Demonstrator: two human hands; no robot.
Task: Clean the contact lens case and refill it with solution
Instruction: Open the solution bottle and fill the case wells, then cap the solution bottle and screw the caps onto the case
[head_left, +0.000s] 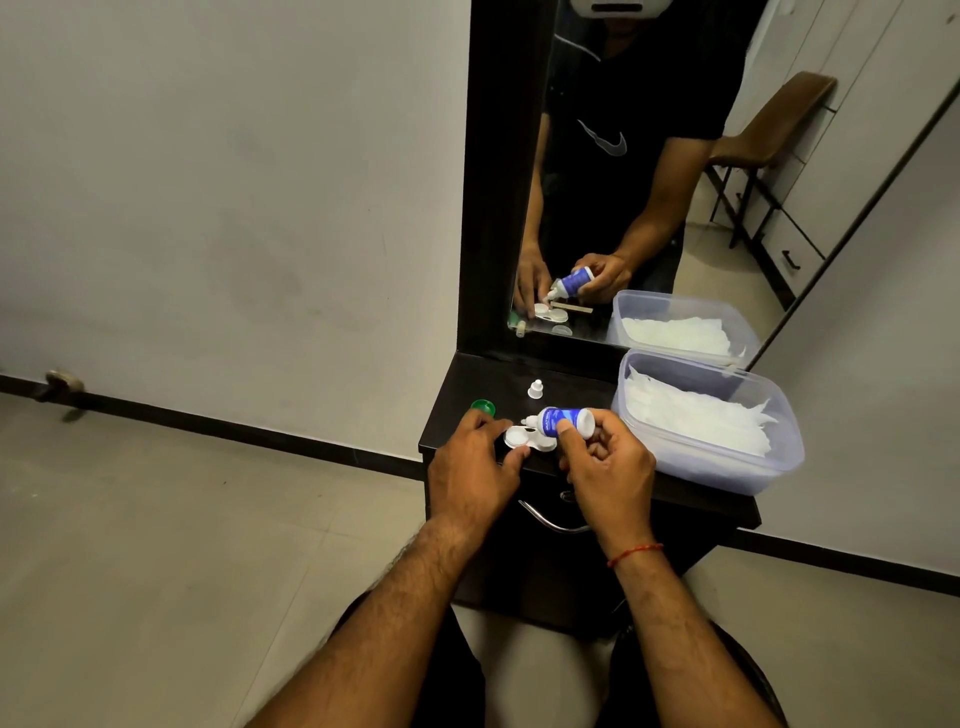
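The contact lens case (530, 439) lies flat near the front edge of the dark cabinet top (498, 374), both wells uncovered and facing up, probably so solution can drop straight in. The left hand (475, 457) comes in from 9 o'clock and pinches the case's left end between curled fingers and thumb, apparently to stop the light case sliding. The right hand (608, 462) has its fingers wrapped round the solution bottle (563, 420), thumb pressed on the near side. The bottle is tipped almost level, with its nozzle pointing to 9 o'clock above the case's left well, which looks like the refilling step; whether liquid is falling cannot be seen. The green lid (483, 407) sits at 10 o'clock from the case and the white bottle cap (535, 389) stands at 12 o'clock, both set clear of the pour yet within reach. At 3 o'clock a clear plastic tub (717, 467) holds white tissues, likely for wiping. A dark-framed mirror (623, 182) rises behind at 12 o'clock, reflecting the hands and a brown chair (774, 119). Pale walls with a dark skirting and a light tiled floor surround the cabinet, and a curved drawer handle (550, 522) shows below the hands.
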